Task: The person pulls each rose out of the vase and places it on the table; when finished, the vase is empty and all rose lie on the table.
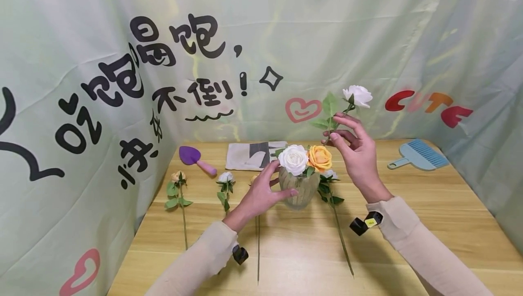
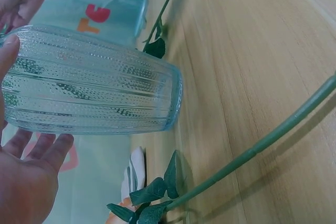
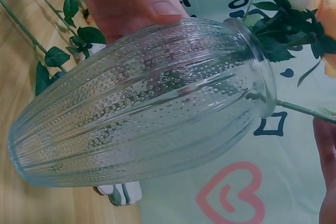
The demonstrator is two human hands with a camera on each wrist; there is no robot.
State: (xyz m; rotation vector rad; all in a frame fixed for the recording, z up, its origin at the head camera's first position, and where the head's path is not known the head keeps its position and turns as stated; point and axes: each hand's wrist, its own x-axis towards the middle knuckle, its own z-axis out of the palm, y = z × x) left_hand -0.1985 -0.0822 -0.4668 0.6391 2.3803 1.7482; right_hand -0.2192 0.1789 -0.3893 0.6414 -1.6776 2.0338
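My left hand (image 1: 263, 192) holds a ribbed clear glass vase (image 1: 300, 191), thumb and fingers on opposite sides of it. From its mouth rise a full white rose (image 1: 293, 160) and an orange rose (image 1: 320, 158). Above and right of the vase, my right hand (image 1: 359, 155) pinches the stem of another white rose (image 1: 357, 96) with green leaves. In the right wrist view a thin stem (image 3: 302, 109) runs from the right hand's side into the vase mouth. The left wrist view shows the lower vase (image 2: 100, 82) close over the table.
More roses lie on the wooden table (image 1: 302, 250): an orange one (image 1: 178, 177) and a white one (image 1: 225, 177) at left, another white one (image 1: 330, 175) right of the vase. Behind are a purple trowel (image 1: 190, 154), grey-white gloves (image 1: 241, 156) and a blue brush-like tool (image 1: 422, 155). Printed curtains surround the table.
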